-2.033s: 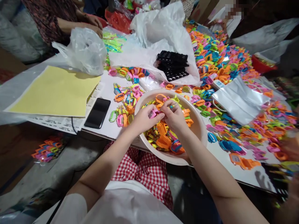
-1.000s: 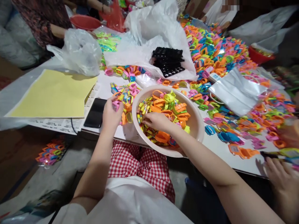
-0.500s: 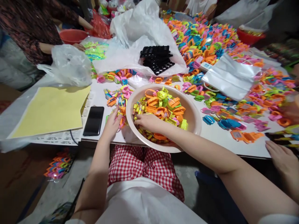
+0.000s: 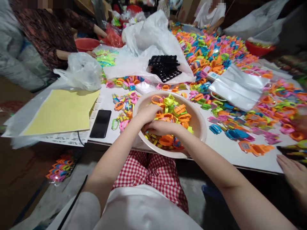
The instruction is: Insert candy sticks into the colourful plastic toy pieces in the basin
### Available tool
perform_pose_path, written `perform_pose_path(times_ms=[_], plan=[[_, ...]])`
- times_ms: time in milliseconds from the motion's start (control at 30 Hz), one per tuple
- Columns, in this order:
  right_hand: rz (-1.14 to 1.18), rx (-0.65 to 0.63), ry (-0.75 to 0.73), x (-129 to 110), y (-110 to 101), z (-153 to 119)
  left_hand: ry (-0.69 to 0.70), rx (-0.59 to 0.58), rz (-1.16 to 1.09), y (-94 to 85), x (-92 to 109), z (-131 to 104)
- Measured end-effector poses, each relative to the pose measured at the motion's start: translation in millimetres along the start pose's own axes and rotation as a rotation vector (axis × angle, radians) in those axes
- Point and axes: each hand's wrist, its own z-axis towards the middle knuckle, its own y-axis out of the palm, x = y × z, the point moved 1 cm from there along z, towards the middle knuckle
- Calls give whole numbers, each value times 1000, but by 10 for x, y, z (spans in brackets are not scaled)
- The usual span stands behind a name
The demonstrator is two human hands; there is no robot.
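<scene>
A pale round basin (image 4: 203,134) stands at the table's front edge. Inside it lie orange and yellow-green plastic pieces (image 4: 180,110) shaped like toy watches, with small yellow wrapped tubes (image 4: 153,139) beneath. My left hand (image 4: 150,113) is in the basin's left side, bent down over the pieces; its fingertips are hidden. Just below it, close to touching, is my right hand (image 4: 161,127), fingers curled together among the small tubes. What they hold is hidden. More mixed toys (image 4: 124,107) lie on the table left of the basin.
A phone (image 4: 100,124) and a yellow sheet (image 4: 59,110) lie at left. Black grid trays (image 4: 165,68) rest on white plastic behind the basin. A big heap of toys (image 4: 216,51) and silvery pouches (image 4: 240,86) fill the right. Other people sit around; one's hand (image 4: 291,169) is at far right.
My left hand has moved right, from the toys beside the basin into the basin near my right hand. My right hand stays in the basin. The view has shifted slightly.
</scene>
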Motion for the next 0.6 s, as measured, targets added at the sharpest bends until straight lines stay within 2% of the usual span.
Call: perform_pose_path(times_ms=[100, 167, 233, 333, 400, 433, 500, 600], plan=[[135, -53, 14, 3, -203, -158, -57, -195, 152, 78, -65, 82], [315, -54, -23, -20, -336, -267, -68, -202, 175, 85, -92, 61], [564, 35, -79, -46, -441, -353, -54, -119, 152, 59, -101, 13], [953, 347, -124, -41, -534, -420, 44, 95, 52, -12, -77, -95], [1102, 541, -139, -12, -553, -424, 151, 198, -80, -51, -41, -186], [1132, 599, -144, 3, -554, -416, 170, 238, -161, -64, -24, -232], [1150, 664, -154, 28, -543, -386, 95, 339, -316, -72, -6, -315], [1189, 684, -153, 51, -513, -326, -110, 558, -460, -63, -16, -398]])
